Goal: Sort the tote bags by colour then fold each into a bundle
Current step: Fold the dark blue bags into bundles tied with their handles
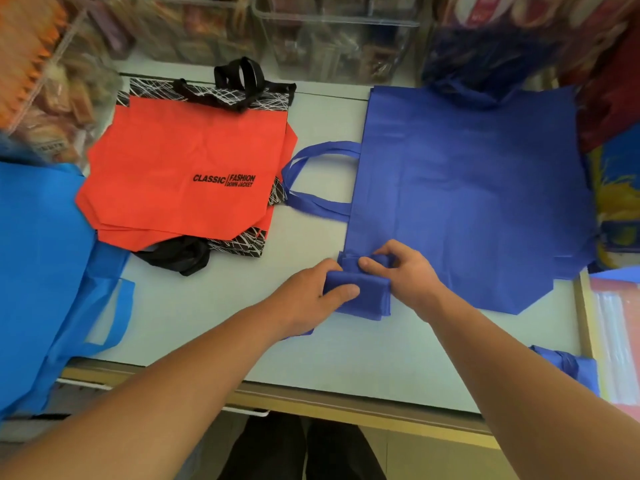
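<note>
Royal-blue tote bundle (360, 294) is held on the counter (311, 362) between both hands: gripped from its left by the left hand (308, 299), pinched at its far edge by the right hand (407, 271), touching the flat blue tote (467, 188) at its near-left corner.

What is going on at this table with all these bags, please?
A person is folding a tote into a dark blue bundle near the front edge of the table. The left hand grips the bundle and the right hand pinches its upper fold. Behind it a flat dark blue tote lies spread; red totes are stacked in the middle, and a light blue tote lies at the left.
</note>
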Demonstrator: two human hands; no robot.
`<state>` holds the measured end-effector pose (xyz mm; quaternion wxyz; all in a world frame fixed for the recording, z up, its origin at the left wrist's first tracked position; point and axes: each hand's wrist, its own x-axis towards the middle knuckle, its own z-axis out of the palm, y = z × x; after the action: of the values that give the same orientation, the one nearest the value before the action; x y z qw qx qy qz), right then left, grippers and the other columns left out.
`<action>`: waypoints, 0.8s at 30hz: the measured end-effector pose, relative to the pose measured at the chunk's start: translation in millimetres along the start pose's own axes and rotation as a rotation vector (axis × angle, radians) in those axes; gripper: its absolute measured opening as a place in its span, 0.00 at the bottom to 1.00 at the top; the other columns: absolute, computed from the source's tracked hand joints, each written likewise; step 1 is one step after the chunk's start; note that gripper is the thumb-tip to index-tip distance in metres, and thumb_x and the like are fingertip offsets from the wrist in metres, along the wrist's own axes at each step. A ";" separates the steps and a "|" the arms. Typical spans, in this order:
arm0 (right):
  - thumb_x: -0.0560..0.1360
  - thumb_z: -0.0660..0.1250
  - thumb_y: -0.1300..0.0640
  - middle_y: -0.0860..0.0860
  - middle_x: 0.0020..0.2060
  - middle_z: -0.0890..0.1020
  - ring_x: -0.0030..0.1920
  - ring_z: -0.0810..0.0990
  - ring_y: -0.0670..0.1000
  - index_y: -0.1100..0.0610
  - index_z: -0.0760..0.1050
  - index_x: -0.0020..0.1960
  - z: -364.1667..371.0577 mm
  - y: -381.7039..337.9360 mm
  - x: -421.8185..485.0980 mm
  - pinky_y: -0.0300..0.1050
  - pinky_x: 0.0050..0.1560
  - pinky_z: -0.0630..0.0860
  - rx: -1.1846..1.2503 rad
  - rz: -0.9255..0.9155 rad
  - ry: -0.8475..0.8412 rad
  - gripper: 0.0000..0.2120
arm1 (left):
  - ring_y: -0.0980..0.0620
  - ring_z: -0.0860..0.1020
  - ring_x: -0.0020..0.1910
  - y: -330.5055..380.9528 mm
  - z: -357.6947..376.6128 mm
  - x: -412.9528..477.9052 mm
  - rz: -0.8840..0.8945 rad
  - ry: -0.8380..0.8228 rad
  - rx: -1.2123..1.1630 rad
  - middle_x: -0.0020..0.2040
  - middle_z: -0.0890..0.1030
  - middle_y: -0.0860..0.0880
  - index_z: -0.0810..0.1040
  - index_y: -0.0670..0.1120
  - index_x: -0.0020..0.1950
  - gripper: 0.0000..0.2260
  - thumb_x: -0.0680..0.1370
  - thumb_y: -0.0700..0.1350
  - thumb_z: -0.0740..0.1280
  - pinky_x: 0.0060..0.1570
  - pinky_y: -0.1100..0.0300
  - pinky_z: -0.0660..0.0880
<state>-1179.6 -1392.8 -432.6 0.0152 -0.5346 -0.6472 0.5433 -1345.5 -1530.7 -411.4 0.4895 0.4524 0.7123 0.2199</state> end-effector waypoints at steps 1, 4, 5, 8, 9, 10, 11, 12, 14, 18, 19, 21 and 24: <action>0.78 0.68 0.39 0.51 0.38 0.80 0.40 0.77 0.53 0.51 0.75 0.43 -2.9 -3.5 -3.0 0.53 0.44 0.78 0.060 0.022 -0.014 0.16 | 0.52 0.77 0.41 0.9 2.6 4.8 -0.011 0.040 0.004 0.40 0.78 0.56 0.72 0.58 0.52 0.08 0.81 0.60 0.66 0.41 0.55 0.74; 0.83 0.51 0.36 0.48 0.46 0.82 0.41 0.77 0.48 0.51 0.80 0.50 -10.8 -14.2 -13.4 0.41 0.43 0.72 0.128 0.148 -0.090 0.25 | 0.46 0.79 0.48 0.3 12.8 19.2 -0.086 0.132 0.020 0.48 0.82 0.51 0.75 0.53 0.59 0.14 0.82 0.61 0.64 0.52 0.45 0.78; 0.82 0.52 0.34 0.49 0.51 0.81 0.44 0.78 0.47 0.50 0.80 0.52 -10.8 -12.3 -15.1 0.41 0.46 0.72 0.106 0.134 -0.110 0.25 | 0.46 0.80 0.49 0.5 15.9 22.8 -0.112 0.158 0.027 0.50 0.83 0.50 0.75 0.53 0.60 0.14 0.82 0.61 0.64 0.53 0.45 0.78; 0.78 0.64 0.35 0.47 0.56 0.72 0.52 0.78 0.46 0.44 0.75 0.57 -4.3 -0.5 -19.2 0.45 0.54 0.77 -0.061 0.002 -0.084 0.16 | 0.46 0.81 0.47 4.4 24.3 30.2 -0.140 0.214 0.125 0.49 0.83 0.50 0.74 0.55 0.61 0.16 0.81 0.65 0.62 0.48 0.46 0.79; 0.79 0.65 0.37 0.46 0.56 0.70 0.51 0.79 0.47 0.43 0.74 0.59 -0.5 2.2 -18.7 0.48 0.55 0.78 -0.105 -0.006 -0.060 0.14 | 0.45 0.80 0.46 7.2 24.3 32.5 -0.148 0.226 0.210 0.47 0.83 0.50 0.74 0.54 0.59 0.18 0.80 0.66 0.62 0.46 0.47 0.79; 0.80 0.65 0.39 0.47 0.55 0.70 0.50 0.79 0.48 0.43 0.73 0.60 3.0 1.8 -18.8 0.51 0.55 0.79 -0.126 -0.004 -0.033 0.12 | 0.45 0.79 0.45 9.5 22.5 34.2 -0.158 0.246 0.300 0.46 0.81 0.49 0.73 0.52 0.57 0.20 0.79 0.67 0.63 0.45 0.47 0.79; 0.80 0.64 0.41 0.47 0.55 0.69 0.49 0.79 0.49 0.44 0.72 0.60 5.2 0.5 -19.0 0.53 0.56 0.79 -0.132 0.003 -0.014 0.11 | 0.45 0.78 0.46 10.9 19.7 35.6 -0.152 0.282 0.363 0.48 0.80 0.49 0.72 0.50 0.57 0.21 0.78 0.67 0.64 0.46 0.48 0.78; 0.81 0.63 0.41 0.48 0.55 0.69 0.48 0.79 0.50 0.44 0.72 0.60 6.0 -1.5 -19.1 0.54 0.56 0.79 -0.128 0.008 -0.003 0.11 | 0.45 0.77 0.49 10.4 17.0 36.8 -0.119 0.312 0.402 0.51 0.78 0.48 0.73 0.50 0.61 0.22 0.78 0.66 0.66 0.49 0.47 0.77; 0.82 0.63 0.42 0.49 0.54 0.69 0.47 0.78 0.51 0.45 0.72 0.59 6.9 -2.8 -17.7 0.55 0.55 0.79 -0.123 0.015 0.007 0.10 | 0.45 0.74 0.59 6.7 13.7 35.6 -0.002 0.274 0.461 0.62 0.74 0.49 0.69 0.53 0.75 0.27 0.79 0.62 0.66 0.58 0.47 0.75; 0.82 0.61 0.41 0.50 0.53 0.67 0.47 0.78 0.55 0.43 0.71 0.61 16.4 -6.3 -20.4 0.56 0.53 0.79 -0.227 0.036 0.060 0.11 | 0.48 0.70 0.64 -5.8 20.9 28.1 0.058 0.235 0.424 0.68 0.69 0.52 0.63 0.55 0.80 0.28 0.81 0.57 0.65 0.62 0.50 0.73; 0.82 0.60 0.40 0.50 0.54 0.67 0.49 0.77 0.55 0.44 0.70 0.61 20.3 -9.3 -22.2 0.54 0.52 0.78 -0.278 0.044 0.079 0.11 | 0.49 0.72 0.64 -6.3 23.4 26.3 0.039 0.250 0.356 0.68 0.69 0.52 0.64 0.54 0.79 0.27 0.81 0.56 0.67 0.61 0.51 0.74; 0.84 0.57 0.41 0.51 0.55 0.65 0.53 0.70 0.55 0.46 0.69 0.64 25.3 -18.4 -26.2 0.50 0.50 0.72 -0.397 0.059 0.089 0.13 | 0.51 0.74 0.62 -4.0 26.6 22.7 0.001 0.251 0.228 0.67 0.68 0.53 0.64 0.53 0.80 0.29 0.81 0.53 0.68 0.60 0.53 0.75; 0.84 0.60 0.45 0.50 0.56 0.68 0.54 0.69 0.53 0.50 0.71 0.61 25.3 -30.0 -33.5 0.47 0.50 0.70 -0.333 0.022 0.083 0.11 | 0.51 0.76 0.60 -1.1 30.1 12.5 -0.015 0.231 0.138 0.65 0.67 0.53 0.60 0.53 0.82 0.31 0.81 0.51 0.69 0.61 0.52 0.75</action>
<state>-1200.8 -1429.0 -402.5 -0.0530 -0.5588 -0.7211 0.4062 -1320.4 -1524.4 -431.1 0.3737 0.4513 0.7806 0.2176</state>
